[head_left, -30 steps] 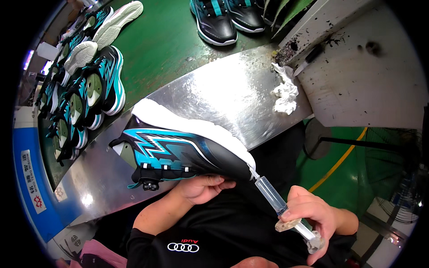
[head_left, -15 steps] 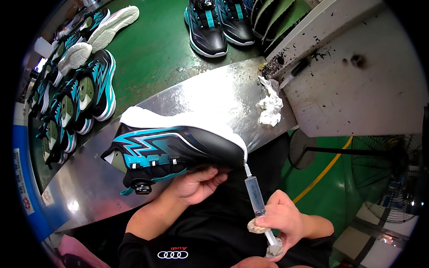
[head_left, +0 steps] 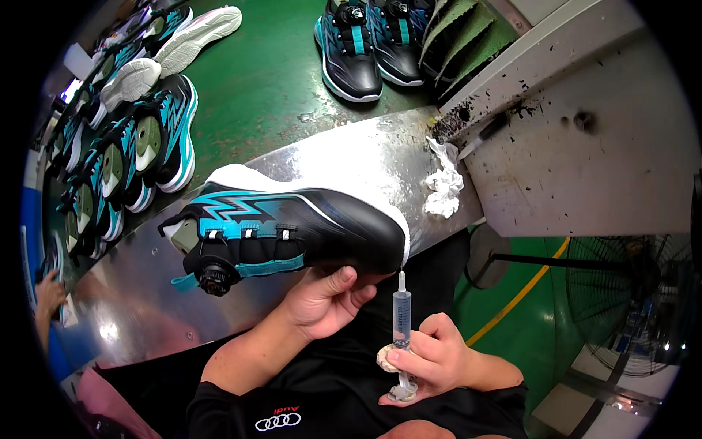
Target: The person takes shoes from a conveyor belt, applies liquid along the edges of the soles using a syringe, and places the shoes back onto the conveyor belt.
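A black and turquoise sports shoe (head_left: 333,227) with a white sole lies on its side above the metal bench edge, its toe to the right. My left hand (head_left: 325,300) grips it from below near the forefoot, some fingers hidden behind the upper. In my right hand (head_left: 433,357) is a clear syringe (head_left: 401,314), held almost upright with fingers closed round its flange and plunger end. The syringe tip is at the toe, by the seam between upper and sole; whether it touches I cannot tell. A round dial (head_left: 216,279) sits on the shoe's near side.
Several similar shoes (head_left: 172,139) and loose pale soles (head_left: 201,40) stand left on the green table. Another pair (head_left: 351,69) is at the back. Crumpled white tissue (head_left: 443,183) and a dark-handled tool (head_left: 486,133) lie by the right panel. Another person's hand (head_left: 50,294) shows far left.
The syringe has swung more upright and my right hand has shifted left. The shoe has rolled slightly, showing more of its upper. Another person's hand has come in at far left.
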Demonstrator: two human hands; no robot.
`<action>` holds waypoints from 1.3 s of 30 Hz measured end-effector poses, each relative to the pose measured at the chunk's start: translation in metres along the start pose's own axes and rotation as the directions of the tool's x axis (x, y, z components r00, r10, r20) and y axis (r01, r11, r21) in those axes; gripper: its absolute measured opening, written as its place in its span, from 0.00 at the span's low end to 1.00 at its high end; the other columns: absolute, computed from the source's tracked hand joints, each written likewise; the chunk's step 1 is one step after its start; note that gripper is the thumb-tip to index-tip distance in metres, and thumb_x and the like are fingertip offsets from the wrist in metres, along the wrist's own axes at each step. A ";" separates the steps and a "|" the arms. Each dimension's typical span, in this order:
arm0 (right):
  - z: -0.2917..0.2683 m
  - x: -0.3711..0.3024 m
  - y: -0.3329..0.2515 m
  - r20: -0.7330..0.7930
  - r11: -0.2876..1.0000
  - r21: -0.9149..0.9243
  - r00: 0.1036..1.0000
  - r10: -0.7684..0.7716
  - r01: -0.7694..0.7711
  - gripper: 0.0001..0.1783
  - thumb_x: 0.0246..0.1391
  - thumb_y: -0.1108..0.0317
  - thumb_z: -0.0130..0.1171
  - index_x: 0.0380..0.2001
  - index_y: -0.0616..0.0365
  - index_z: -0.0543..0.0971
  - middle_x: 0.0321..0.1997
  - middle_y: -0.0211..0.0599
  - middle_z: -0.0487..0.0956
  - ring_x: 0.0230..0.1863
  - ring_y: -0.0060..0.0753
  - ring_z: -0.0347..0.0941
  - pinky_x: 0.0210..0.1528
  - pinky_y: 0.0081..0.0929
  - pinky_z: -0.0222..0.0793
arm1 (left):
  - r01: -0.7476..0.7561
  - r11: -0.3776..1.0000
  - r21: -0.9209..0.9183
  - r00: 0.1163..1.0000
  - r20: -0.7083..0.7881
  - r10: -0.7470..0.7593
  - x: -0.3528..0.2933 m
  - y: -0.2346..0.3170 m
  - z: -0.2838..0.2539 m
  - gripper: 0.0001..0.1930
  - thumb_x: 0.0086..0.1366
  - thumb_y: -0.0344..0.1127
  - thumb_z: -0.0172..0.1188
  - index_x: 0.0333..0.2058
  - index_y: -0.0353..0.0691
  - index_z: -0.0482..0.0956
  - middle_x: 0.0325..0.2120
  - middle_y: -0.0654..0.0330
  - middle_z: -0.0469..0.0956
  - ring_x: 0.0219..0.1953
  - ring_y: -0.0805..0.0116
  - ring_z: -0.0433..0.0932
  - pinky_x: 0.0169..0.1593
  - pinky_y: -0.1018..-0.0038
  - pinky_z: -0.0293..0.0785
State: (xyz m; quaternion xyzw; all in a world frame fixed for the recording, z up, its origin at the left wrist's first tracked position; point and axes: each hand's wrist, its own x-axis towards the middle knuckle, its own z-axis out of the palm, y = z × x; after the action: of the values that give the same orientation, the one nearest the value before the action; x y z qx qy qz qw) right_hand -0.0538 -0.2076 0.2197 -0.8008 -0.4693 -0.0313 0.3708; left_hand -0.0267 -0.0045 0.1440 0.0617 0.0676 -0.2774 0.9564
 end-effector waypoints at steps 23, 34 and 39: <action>0.011 -0.007 0.006 -0.035 0.992 -0.111 0.998 -0.060 0.055 0.35 0.32 0.48 0.69 0.45 0.54 0.73 0.34 0.31 0.74 0.22 0.28 0.56 0.26 0.22 0.55 | -0.007 0.999 -0.040 1.000 -0.015 0.007 0.000 -0.004 0.008 0.18 0.62 0.33 0.56 0.51 0.40 0.70 0.48 0.53 0.74 0.52 0.60 0.73 0.46 0.76 0.79; 0.010 -0.008 0.008 0.001 0.998 -0.030 0.998 -0.056 0.056 0.41 0.29 0.43 0.71 0.45 0.56 0.71 0.34 0.34 0.75 0.24 0.31 0.60 0.28 0.28 0.54 | -0.024 0.998 -0.054 0.998 -0.065 0.020 -0.003 -0.003 0.007 0.18 0.62 0.31 0.57 0.51 0.40 0.70 0.48 0.54 0.74 0.52 0.59 0.73 0.45 0.76 0.79; -0.003 -0.027 0.009 -0.223 0.986 -0.156 0.970 -0.097 0.063 0.45 0.28 0.41 0.72 0.48 0.54 0.65 0.32 0.34 0.70 0.29 0.33 0.63 0.30 0.29 0.58 | 0.041 0.999 -0.036 0.997 0.066 -0.039 -0.029 -0.009 -0.020 0.22 0.57 0.30 0.60 0.52 0.40 0.70 0.46 0.52 0.75 0.52 0.59 0.72 0.49 0.68 0.74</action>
State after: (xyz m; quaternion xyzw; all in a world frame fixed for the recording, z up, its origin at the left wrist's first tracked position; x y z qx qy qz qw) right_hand -0.0611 -0.2311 0.2060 -0.7975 -0.4515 -0.1734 0.3606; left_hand -0.0575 0.0064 0.1289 0.0334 0.0425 -0.2970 0.9533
